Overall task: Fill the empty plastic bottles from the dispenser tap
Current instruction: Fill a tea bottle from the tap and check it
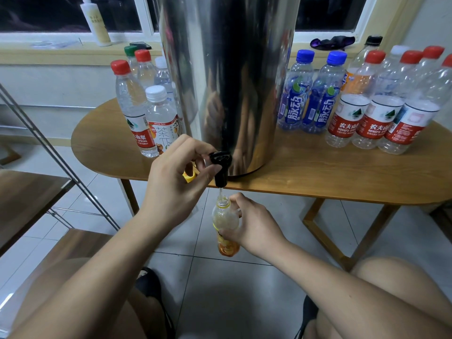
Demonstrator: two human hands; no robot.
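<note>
A tall steel dispenser stands on the wooden table, its black tap hanging over the front edge. My left hand pinches the tap's lever between thumb and fingers. A thin stream of water runs from the spout into an uncapped bottle with an orange label. My right hand grips that bottle upright just under the tap. A yellow cap lies on the table edge behind my left hand.
Several capped bottles stand left of the dispenser. Two blue-capped bottles and several red-capped ones stand to its right. A metal rack and a wooden shelf are at the left. My knees frame the tiled floor below.
</note>
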